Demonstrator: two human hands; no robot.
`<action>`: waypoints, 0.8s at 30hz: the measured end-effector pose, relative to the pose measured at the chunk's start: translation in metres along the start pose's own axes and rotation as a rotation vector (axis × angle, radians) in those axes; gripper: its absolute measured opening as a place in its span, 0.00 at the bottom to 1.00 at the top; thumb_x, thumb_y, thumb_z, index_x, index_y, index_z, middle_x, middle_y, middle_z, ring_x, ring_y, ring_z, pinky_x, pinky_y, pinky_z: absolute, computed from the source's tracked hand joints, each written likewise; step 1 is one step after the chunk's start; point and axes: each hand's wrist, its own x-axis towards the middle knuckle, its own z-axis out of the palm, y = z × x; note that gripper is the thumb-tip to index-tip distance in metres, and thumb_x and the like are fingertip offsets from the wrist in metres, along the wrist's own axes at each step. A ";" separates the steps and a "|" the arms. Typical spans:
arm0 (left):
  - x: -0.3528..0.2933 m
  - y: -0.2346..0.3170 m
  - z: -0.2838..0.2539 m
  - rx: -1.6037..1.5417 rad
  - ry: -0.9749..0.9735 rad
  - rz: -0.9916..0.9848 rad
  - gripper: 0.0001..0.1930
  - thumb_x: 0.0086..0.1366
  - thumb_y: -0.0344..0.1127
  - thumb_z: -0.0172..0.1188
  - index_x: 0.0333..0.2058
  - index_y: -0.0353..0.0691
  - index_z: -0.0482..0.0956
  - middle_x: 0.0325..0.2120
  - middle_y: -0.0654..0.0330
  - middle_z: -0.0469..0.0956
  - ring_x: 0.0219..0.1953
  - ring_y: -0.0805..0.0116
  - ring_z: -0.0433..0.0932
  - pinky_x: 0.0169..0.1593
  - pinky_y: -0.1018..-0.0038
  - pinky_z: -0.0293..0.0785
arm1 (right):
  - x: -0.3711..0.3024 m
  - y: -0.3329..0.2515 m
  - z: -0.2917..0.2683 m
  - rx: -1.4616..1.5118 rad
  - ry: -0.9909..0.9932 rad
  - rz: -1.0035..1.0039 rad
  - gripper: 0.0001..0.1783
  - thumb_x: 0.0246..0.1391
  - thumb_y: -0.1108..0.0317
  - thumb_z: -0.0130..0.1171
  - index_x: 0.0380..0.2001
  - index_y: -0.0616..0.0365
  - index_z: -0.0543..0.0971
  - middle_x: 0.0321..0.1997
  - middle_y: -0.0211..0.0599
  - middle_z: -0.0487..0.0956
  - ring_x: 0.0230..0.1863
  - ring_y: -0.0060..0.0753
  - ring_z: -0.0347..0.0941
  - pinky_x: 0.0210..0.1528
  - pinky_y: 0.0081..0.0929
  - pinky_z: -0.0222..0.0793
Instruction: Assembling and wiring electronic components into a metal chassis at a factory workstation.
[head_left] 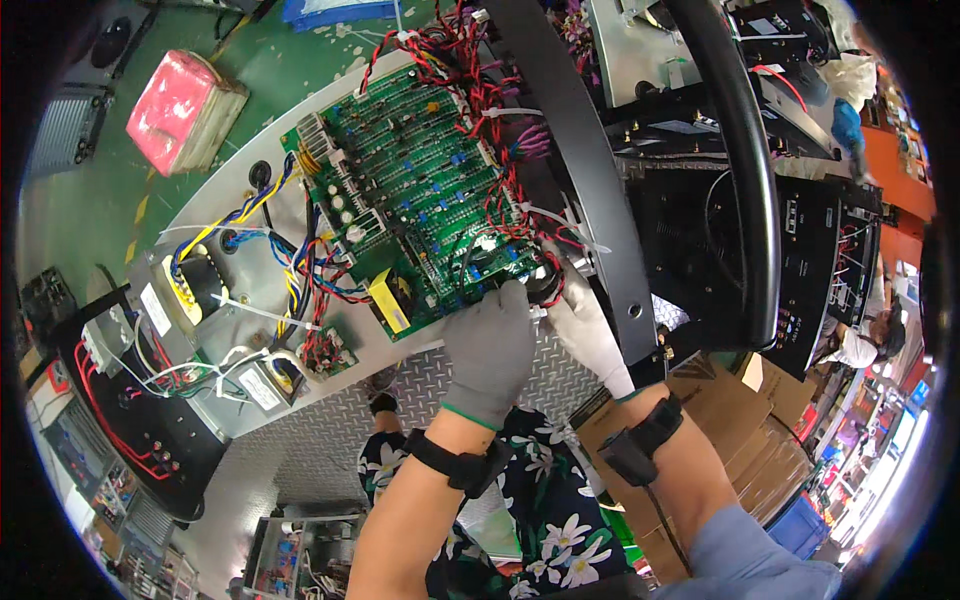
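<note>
A large green circuit board [410, 190], crowded with small parts, is mounted on a pale metal chassis [230, 170]. My left hand [490, 345], in a grey glove, is at the board's near edge with its fingers bent together; their tips are hidden, so what they pinch cannot be made out. Close on its right, my right hand [590, 325] in a whitish glove reaches between the board and the black front panel [590, 170]. Its fingers close at a bundle of red and black wires [547, 280] by the board's corner. A yellow transformer [390, 303] sits left of my left hand.
Red and black wiring [485, 85] and white cable ties [565, 225] run along the panel. A thick black handle [740, 180] arches at the right. Cardboard boxes [755, 450] stand at lower right. Blue and yellow wires [225, 225] cross the chassis. A pink-topped stack [180, 110] lies beyond.
</note>
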 end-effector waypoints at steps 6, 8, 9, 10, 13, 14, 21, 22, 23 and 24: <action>-0.001 0.002 -0.001 -0.027 -0.052 -0.036 0.08 0.51 0.32 0.54 0.31 0.42 0.70 0.22 0.59 0.73 0.23 0.59 0.76 0.26 0.65 0.70 | -0.008 0.003 0.009 -0.212 0.123 0.187 0.25 0.53 0.80 0.46 0.56 0.63 0.63 0.46 0.34 0.73 0.44 0.22 0.71 0.43 0.19 0.69; -0.006 0.000 -0.002 -0.080 -0.013 -0.026 0.10 0.51 0.32 0.55 0.34 0.41 0.70 0.24 0.57 0.73 0.24 0.58 0.76 0.27 0.64 0.71 | -0.007 0.018 0.013 -0.261 0.147 0.106 0.23 0.52 0.79 0.48 0.54 0.65 0.64 0.45 0.34 0.74 0.41 0.22 0.71 0.42 0.19 0.70; -0.010 -0.002 -0.002 -0.135 0.023 -0.015 0.13 0.50 0.32 0.55 0.37 0.40 0.71 0.26 0.56 0.73 0.26 0.57 0.76 0.28 0.63 0.71 | -0.005 0.017 0.016 -0.311 0.173 0.028 0.21 0.52 0.79 0.51 0.51 0.66 0.66 0.44 0.34 0.74 0.39 0.21 0.71 0.41 0.20 0.70; -0.012 -0.004 -0.002 -0.135 0.024 -0.019 0.13 0.50 0.32 0.55 0.37 0.40 0.71 0.26 0.56 0.73 0.26 0.57 0.76 0.28 0.63 0.71 | -0.003 0.009 0.017 -0.279 0.177 0.016 0.20 0.52 0.76 0.56 0.49 0.67 0.67 0.42 0.35 0.75 0.39 0.21 0.71 0.41 0.20 0.69; -0.017 -0.006 0.002 -0.202 0.064 0.001 0.16 0.50 0.31 0.55 0.41 0.40 0.71 0.27 0.55 0.72 0.27 0.56 0.75 0.28 0.63 0.71 | -0.001 0.021 0.016 -0.549 0.250 -0.036 0.20 0.53 0.72 0.58 0.48 0.66 0.67 0.40 0.36 0.76 0.39 0.21 0.71 0.42 0.21 0.70; -0.018 -0.006 0.005 -0.228 0.076 0.011 0.16 0.50 0.32 0.55 0.40 0.40 0.71 0.27 0.56 0.72 0.26 0.57 0.75 0.28 0.63 0.71 | -0.005 0.023 0.012 -0.555 0.251 -0.033 0.20 0.53 0.72 0.58 0.48 0.66 0.67 0.40 0.36 0.76 0.39 0.21 0.71 0.42 0.21 0.70; -0.006 0.003 0.019 -0.188 0.013 0.017 0.18 0.48 0.35 0.59 0.40 0.46 0.72 0.31 0.60 0.75 0.32 0.56 0.74 0.39 0.61 0.64 | -0.044 -0.013 0.022 0.136 0.342 0.046 0.05 0.57 0.79 0.49 0.36 0.59 0.69 0.35 0.29 0.74 0.32 0.13 0.69 0.35 0.13 0.67; -0.007 0.000 0.021 -0.179 -0.008 0.015 0.18 0.48 0.37 0.59 0.41 0.48 0.72 0.31 0.61 0.75 0.32 0.58 0.74 0.39 0.60 0.63 | -0.040 -0.037 0.029 0.430 0.448 0.233 0.05 0.57 0.80 0.49 0.35 0.59 0.71 0.33 0.24 0.73 0.32 0.11 0.67 0.37 0.12 0.66; -0.010 -0.005 0.020 -0.185 -0.007 0.012 0.18 0.48 0.37 0.59 0.41 0.48 0.72 0.31 0.61 0.75 0.32 0.58 0.74 0.39 0.60 0.63 | -0.040 -0.028 0.026 0.423 0.448 0.234 0.05 0.57 0.80 0.49 0.35 0.59 0.71 0.33 0.24 0.73 0.32 0.11 0.67 0.37 0.12 0.66; -0.008 -0.006 0.017 -0.225 -0.050 0.080 0.18 0.48 0.37 0.58 0.42 0.48 0.72 0.31 0.61 0.75 0.31 0.58 0.74 0.38 0.61 0.64 | -0.039 -0.017 0.017 0.311 0.416 0.184 0.05 0.57 0.80 0.50 0.35 0.59 0.71 0.33 0.23 0.73 0.32 0.10 0.66 0.37 0.12 0.65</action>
